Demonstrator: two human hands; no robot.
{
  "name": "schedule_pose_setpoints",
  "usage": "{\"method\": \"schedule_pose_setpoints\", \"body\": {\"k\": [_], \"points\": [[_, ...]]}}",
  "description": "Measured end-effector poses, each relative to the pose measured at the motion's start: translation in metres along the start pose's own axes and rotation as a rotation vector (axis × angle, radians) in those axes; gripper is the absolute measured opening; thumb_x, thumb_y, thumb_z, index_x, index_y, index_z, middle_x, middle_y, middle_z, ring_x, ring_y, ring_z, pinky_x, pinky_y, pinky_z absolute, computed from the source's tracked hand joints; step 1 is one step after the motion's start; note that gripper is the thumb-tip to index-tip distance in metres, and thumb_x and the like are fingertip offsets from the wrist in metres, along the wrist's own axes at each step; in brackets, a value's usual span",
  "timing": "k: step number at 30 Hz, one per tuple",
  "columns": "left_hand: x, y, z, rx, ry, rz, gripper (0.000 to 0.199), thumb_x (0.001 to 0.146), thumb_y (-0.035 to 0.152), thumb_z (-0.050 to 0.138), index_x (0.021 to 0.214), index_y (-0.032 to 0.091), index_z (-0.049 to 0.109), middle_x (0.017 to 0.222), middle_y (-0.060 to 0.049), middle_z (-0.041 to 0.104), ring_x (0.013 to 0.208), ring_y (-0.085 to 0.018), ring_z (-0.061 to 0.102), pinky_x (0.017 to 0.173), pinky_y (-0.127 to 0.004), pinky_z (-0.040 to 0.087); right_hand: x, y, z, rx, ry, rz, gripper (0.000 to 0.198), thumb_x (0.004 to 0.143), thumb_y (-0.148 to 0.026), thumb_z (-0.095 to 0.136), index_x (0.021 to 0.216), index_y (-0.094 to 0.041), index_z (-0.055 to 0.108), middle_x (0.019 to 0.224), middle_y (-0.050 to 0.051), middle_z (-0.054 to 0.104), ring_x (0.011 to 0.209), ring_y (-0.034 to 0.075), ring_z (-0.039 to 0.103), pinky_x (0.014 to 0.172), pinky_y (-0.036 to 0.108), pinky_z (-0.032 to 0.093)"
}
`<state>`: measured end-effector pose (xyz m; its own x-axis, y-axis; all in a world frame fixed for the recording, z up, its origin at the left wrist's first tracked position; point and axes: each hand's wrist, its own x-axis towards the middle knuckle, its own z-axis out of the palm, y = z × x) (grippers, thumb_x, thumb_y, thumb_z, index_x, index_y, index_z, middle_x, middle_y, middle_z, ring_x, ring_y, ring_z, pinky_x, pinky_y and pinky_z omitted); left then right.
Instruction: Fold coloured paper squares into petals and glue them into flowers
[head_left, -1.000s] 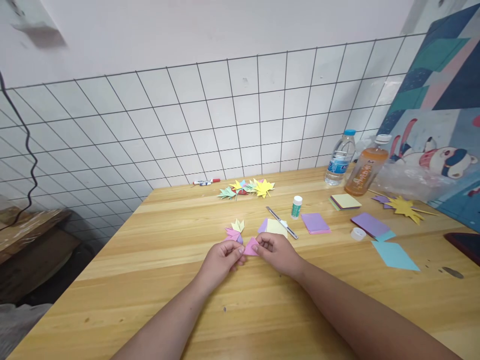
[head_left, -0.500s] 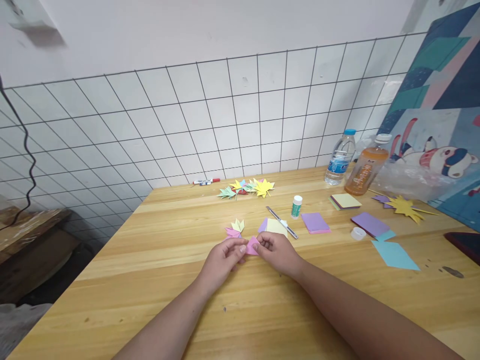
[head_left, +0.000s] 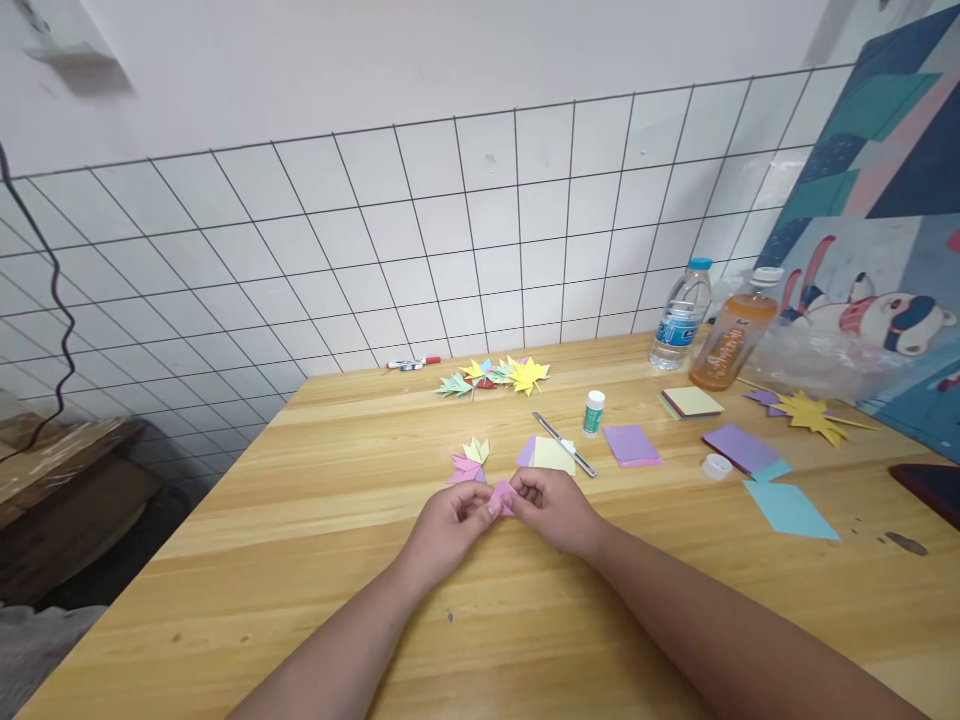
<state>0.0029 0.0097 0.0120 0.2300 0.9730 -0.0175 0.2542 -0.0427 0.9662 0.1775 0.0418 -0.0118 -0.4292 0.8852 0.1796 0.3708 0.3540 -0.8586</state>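
A small piece of pink paper (head_left: 502, 494) is pinched between both hands above the wooden table (head_left: 315, 560). My left hand (head_left: 450, 520) grips its left side with thumb and fingers, and my right hand (head_left: 553, 508) grips its right side. Just beyond the left hand lie folded pink paper pieces (head_left: 468, 466) and a folded pale yellow piece (head_left: 477, 450). Past the right hand are pale yellow paper squares (head_left: 553, 455) with purple paper (head_left: 526, 452) beside them. A utility knife (head_left: 565, 445) rests across these. Fingers hide part of the pink paper.
A glue stick (head_left: 593, 413) stands near purple squares (head_left: 631, 445). Folded paper leaves (head_left: 525, 375) and markers (head_left: 412, 364) lie by the wall. At right are a water bottle (head_left: 681, 315), an orange drink bottle (head_left: 735, 330), a white cap (head_left: 717, 467) and blue paper (head_left: 791, 510).
Both hands have shifted slightly down toward me with the pink paper, and less of the paper shows between the fingers. Everything else on the table stays put.
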Motion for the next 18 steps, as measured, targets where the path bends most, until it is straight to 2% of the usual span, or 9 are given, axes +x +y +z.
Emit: {"method": "schedule_pose_setpoints", "body": {"k": [3,7,10,14,18], "points": [[0.000,-0.002,0.001,-0.024,0.022,-0.042,0.032,0.073,0.048,0.062,0.073,0.016,0.063,0.060,-0.001,0.060,0.055,-0.013,0.052,0.051,-0.021,0.037,-0.002,-0.002,0.000,-0.040,0.000,-0.025,0.013,0.080,-0.029,0.054,0.074,-0.019,0.059,0.063,-0.003,0.059,0.054,0.010,0.049,0.050,0.019,0.035],[0.000,-0.004,0.000,-0.054,0.011,-0.065,0.033,0.071,0.049,0.064,0.071,0.016,0.062,0.061,-0.001,0.061,0.055,-0.012,0.053,0.052,-0.022,0.039,-0.002,-0.009,0.000,0.024,0.040,-0.044,0.009,0.078,-0.022,0.055,0.085,-0.020,0.060,0.075,-0.001,0.063,0.063,0.011,0.055,0.055,0.020,0.041],[0.000,-0.003,0.000,-0.059,0.002,-0.069,0.034,0.068,0.049,0.066,0.068,0.016,0.062,0.060,-0.002,0.062,0.055,-0.013,0.054,0.055,-0.023,0.041,-0.001,-0.012,-0.001,0.042,0.062,-0.064,0.007,0.077,-0.020,0.055,0.080,-0.019,0.062,0.078,0.000,0.064,0.065,0.012,0.056,0.057,0.021,0.043],[0.000,-0.003,-0.002,-0.078,-0.002,-0.108,0.033,0.067,0.049,0.066,0.067,0.016,0.062,0.060,-0.002,0.063,0.053,-0.013,0.054,0.051,-0.022,0.039,-0.001,-0.012,0.000,0.091,0.053,-0.111,0.012,0.075,-0.015,0.054,0.081,-0.020,0.063,0.082,0.001,0.064,0.068,0.012,0.057,0.060,0.021,0.045],[0.001,-0.007,-0.005,-0.128,-0.017,-0.116,0.033,0.068,0.049,0.067,0.067,0.016,0.061,0.058,-0.001,0.063,0.050,-0.011,0.053,0.049,-0.021,0.037,-0.003,-0.010,0.000,0.118,0.020,-0.114,0.017,0.073,-0.009,0.051,0.081,-0.020,0.062,0.077,0.000,0.062,0.063,0.010,0.055,0.056,0.019,0.042]]}}
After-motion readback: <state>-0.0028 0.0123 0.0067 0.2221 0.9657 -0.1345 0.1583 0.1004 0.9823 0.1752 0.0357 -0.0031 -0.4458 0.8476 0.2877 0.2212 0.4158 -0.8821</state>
